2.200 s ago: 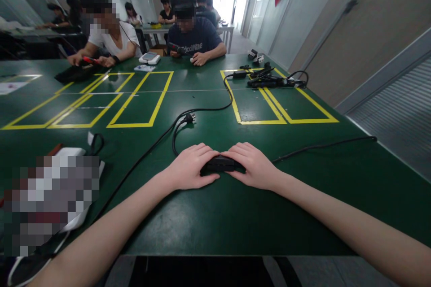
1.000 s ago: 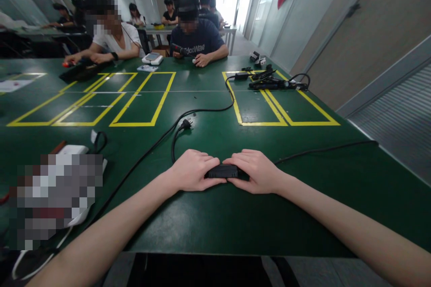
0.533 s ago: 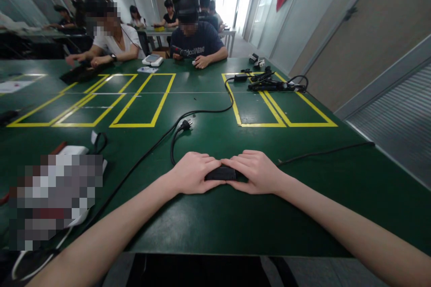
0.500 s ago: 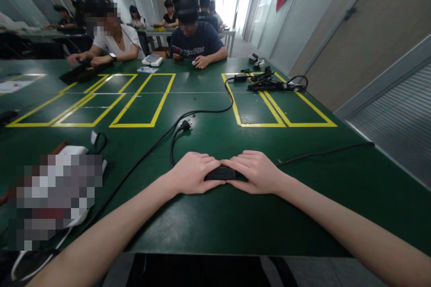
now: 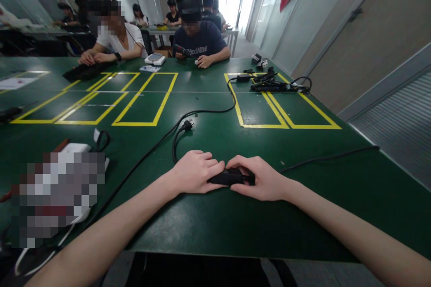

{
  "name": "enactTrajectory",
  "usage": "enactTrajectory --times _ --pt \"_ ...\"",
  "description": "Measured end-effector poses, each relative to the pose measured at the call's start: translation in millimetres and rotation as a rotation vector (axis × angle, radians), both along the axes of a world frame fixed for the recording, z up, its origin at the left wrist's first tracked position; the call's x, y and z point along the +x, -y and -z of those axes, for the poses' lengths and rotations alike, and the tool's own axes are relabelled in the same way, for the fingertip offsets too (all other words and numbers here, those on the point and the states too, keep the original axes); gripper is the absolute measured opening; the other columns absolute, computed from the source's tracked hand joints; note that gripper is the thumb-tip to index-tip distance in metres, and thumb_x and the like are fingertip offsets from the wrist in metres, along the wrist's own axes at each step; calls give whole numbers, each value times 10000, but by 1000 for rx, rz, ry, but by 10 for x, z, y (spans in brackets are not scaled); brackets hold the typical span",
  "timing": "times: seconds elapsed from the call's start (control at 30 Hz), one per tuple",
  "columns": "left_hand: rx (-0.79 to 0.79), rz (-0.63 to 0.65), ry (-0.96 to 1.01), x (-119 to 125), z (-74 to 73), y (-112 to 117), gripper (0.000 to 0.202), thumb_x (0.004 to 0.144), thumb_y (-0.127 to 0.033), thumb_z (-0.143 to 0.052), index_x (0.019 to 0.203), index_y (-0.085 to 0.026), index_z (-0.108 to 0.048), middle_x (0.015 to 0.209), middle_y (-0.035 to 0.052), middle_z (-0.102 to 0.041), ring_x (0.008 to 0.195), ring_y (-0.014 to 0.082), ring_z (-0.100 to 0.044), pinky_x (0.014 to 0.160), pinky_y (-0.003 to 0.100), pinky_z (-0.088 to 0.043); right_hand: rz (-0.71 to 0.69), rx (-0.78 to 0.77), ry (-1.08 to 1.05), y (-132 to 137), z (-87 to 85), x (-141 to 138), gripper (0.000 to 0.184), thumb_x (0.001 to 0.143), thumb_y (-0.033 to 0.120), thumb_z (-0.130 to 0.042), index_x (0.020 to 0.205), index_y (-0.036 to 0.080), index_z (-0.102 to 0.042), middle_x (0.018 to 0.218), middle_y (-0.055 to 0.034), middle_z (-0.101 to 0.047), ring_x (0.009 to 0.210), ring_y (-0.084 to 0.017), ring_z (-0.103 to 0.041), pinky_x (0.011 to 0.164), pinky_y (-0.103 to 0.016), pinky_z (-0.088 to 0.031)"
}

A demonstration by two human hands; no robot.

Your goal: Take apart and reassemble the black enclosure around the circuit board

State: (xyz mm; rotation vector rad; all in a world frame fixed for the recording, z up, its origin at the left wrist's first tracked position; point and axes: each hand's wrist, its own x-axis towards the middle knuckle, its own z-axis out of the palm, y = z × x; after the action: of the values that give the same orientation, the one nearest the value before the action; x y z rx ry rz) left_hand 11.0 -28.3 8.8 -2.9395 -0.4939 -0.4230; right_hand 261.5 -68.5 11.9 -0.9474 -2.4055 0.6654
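Note:
A small black power adapter (image 5: pixel 230 176) lies on the green table (image 5: pixel 215 224) right in front of me. My left hand (image 5: pixel 195 172) grips its left end, fingers curled over the top. My right hand (image 5: pixel 261 178) holds the right end, thumb and fingers pinched round it. One black cable (image 5: pixel 330 157) runs from the adapter to the right edge of the table. Another black cable (image 5: pixel 148 152) loops to the left, and its plug (image 5: pixel 186 125) lies just beyond my left hand.
Yellow tape rectangles (image 5: pixel 148 98) mark the table top. A heap of black cables and adapters (image 5: pixel 272 83) sits at the far right. A white device (image 5: pixel 76 148) lies at my left. Two people (image 5: pixel 200 38) work at the far side, others behind them.
Both hands stayed on the adapter. My right hand's fingers went from lying flat over it to a curled pinch, and the adapter shifted slightly to the right.

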Motion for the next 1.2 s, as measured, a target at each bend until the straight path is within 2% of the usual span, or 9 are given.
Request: enactTrajectory --times 0.13,0.33,0.43,0.5,0.63,0.73,0.83,1.0,1.2 --pt "44 39 -34 4 -51 39 469 1070 -503 -468 1261 -107 -631 908 76 -748 779 226 -647 652 381 -495 1 -230 -69 40 -50 1 278 947 442 -701 1008 211 -558 685 72 -509 564 -107 -477 531 -222 -366" --pt "47 -58 10 -8 32 11 417 1052 -506 -531 1195 -139 -669 961 89 -771 814 217 -676 678 330 -481 -61 -93 21 -68 -14 2 257 1017 445 -611 973 199 -551 863 -11 -615 716 -150 -564 659 -272 -425" --pt "12 -107 79 4 50 -18 430 1058 -541 -512 1132 -162 -700 951 83 -775 846 216 -690 703 324 -503 -56 -150 -26 -152 -4 61 317 1042 511 -549 968 203 -554 828 4 -604 669 -139 -532 631 -262 -421" --pt "9 -101 166 9 33 -30 397 1066 -480 -515 1250 -168 -679 1087 102 -779 972 231 -702 814 348 -537 -11 -229 -89 -206 -5 158 377 1031 576 -540 958 206 -557 825 8 -613 631 -127 -502 584 -245 -408" --pt "122 -137 352 0 1 -47 452 1025 -301 -577 1462 -189 -570 1493 159 -614 1381 328 -551 1168 539 -410 236 -197 -291 -372 4 507 438 960 652 -590 919 219 -539 855 -28 -681 637 -145 -531 565 -250 -411" --pt "91 -138 339 -7 16 -60 448 998 -265 -600 1441 -193 -594 1561 171 -549 1459 349 -476 1218 595 -356 551 -86 -441 -560 34 851 456 861 668 -647 883 254 -455 780 -9 -681 482 -114 -392 474 -245 -315" --pt "-10 -96 287 3 51 -65 350 1002 -261 -585 1331 -178 -670 1539 178 -568 1459 336 -481 1202 582 -398 934 174 -545 -717 43 1179 475 776 676 -638 885 276 -406 725 -4 -644 448 -122 -401 468 -261 -322" --pt "-169 -57 196 20 106 -74 277 996 -267 -603 1236 -196 -720 1469 146 -632 1411 310 -540 1169 543 -451 1150 314 -517 -777 -16 1539 359 769 511 -640 908 263 -419 891 -96 -684 783 -239 -691 644 -320 -482" --pt "-242 -52 198 -1 159 -108 241 1002 -278 -606 1189 -193 -733 1376 118 -693 1357 280 -590 1147 483 -479 1331 236 -339 -749 18 1710 243 717 361 -678 818 244 -490 918 -106 -712 901 -282 -680 820 -400 -510"
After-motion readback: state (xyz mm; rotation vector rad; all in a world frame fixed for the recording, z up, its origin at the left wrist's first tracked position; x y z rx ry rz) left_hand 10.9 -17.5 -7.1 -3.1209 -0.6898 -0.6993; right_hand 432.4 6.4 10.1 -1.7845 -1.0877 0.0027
